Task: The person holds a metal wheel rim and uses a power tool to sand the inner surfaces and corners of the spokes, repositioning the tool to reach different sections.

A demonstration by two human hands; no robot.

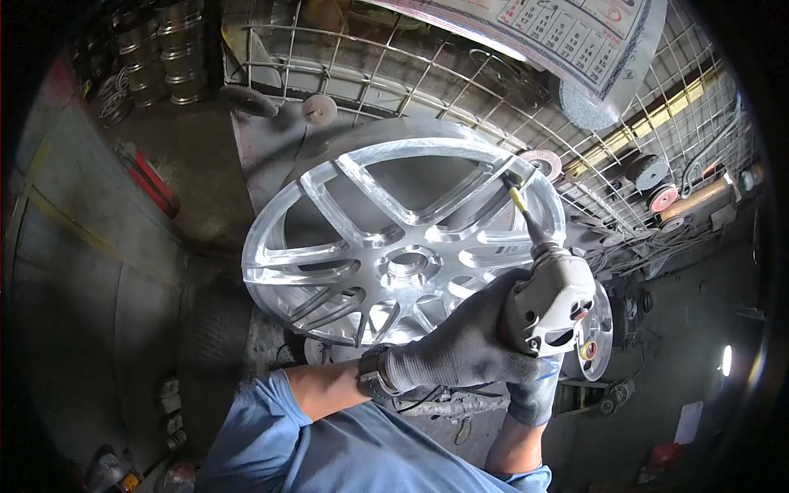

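A bare-metal alloy wheel [408, 261] with paired spokes lies face up in front of me. My left hand [468, 341], in a dark grey glove, is wrapped round the front body of a grey power grinder [552, 300]. Behind it, my right hand [534, 386], also gloved, grips the rear of the same tool and is partly hidden by it. The grinder's thin shaft [519, 200] points away from me, its dark tip at a spoke's outer end by the rim, on the wheel's upper right.
A wire mesh [427, 78] behind the wheel carries a calendar sheet [575, 37] and abrasive discs [648, 171]. Another wheel [598, 333] stands at right. Stacked rims [181, 49] are at upper left, with a red object [152, 181] below them.
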